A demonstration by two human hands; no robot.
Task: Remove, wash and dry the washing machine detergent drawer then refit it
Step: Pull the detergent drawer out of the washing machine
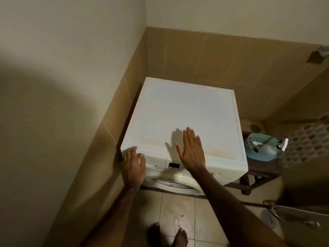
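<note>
Right, the detergent drawer [155, 162] sat shut in the top-left corner of the washing machine [181, 118]'s front panel; the left hand [133, 165] rested at that corner with fingers loosely spread, gripping nothing, while the right hand [191, 151] lay flat and open at the lid's front edge. The drawer looked like light, rigid plastic, probably slick with soap residue; the recessed handle in its face seemed the place to hook fingers and pull.

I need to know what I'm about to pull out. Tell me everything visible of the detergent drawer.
The detergent drawer is a cream plastic panel at the left end of the washing machine front, just under the top edge. It looks closed, flush with the fascia, with a recessed handle slot. The left hand rests over its left end, fingers curled on the corner. Its inside is hidden.
</note>
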